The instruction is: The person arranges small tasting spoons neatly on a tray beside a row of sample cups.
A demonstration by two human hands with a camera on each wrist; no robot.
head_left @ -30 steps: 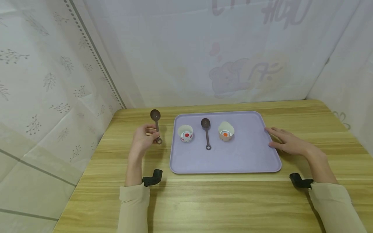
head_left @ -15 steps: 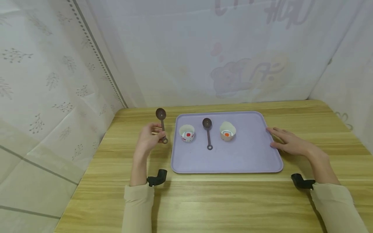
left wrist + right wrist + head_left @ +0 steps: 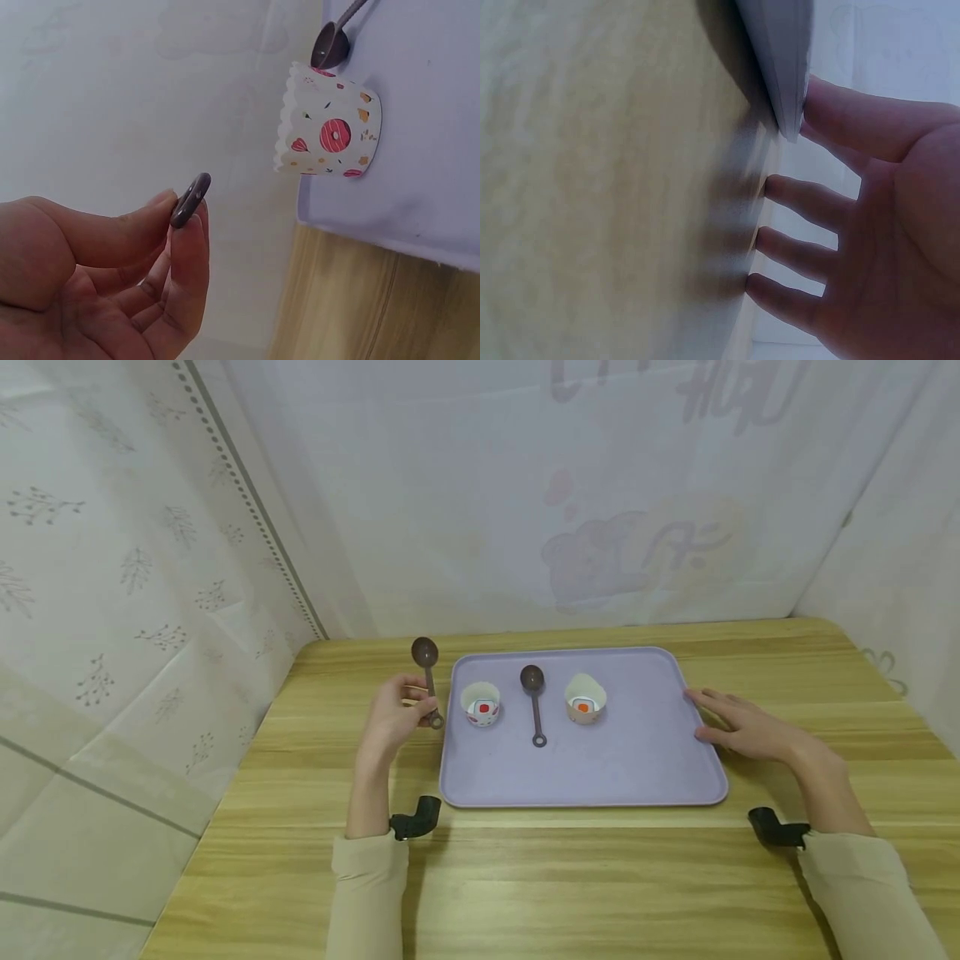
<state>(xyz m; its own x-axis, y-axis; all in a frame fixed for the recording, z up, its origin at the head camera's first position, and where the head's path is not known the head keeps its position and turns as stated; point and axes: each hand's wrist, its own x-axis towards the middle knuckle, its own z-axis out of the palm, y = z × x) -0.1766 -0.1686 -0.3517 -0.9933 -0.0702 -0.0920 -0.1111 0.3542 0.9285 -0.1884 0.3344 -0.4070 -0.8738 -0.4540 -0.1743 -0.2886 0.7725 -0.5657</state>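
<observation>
A dark brown measuring spoon stands bowl-up in my left hand, which pinches its handle just left of the tray. The left wrist view shows the handle's ring end between thumb and finger; the bowl is hidden there. My right hand rests at the lilac tray's right edge with fingers extended; in the right wrist view the thumb touches the rim. On the tray lie a second brown measuring spoon, a white paper baking cup with red print, and a beige paper cup.
Under the tray is a wood-grain table. A pale printed cloth hangs behind it, with more cloth at both sides. Each wrist carries a black camera mount, such as the left one.
My left hand has moved right with the measuring spoon, closer to the tray's left edge. The right hand stays at the tray's right edge, and the things on the tray keep their places.
</observation>
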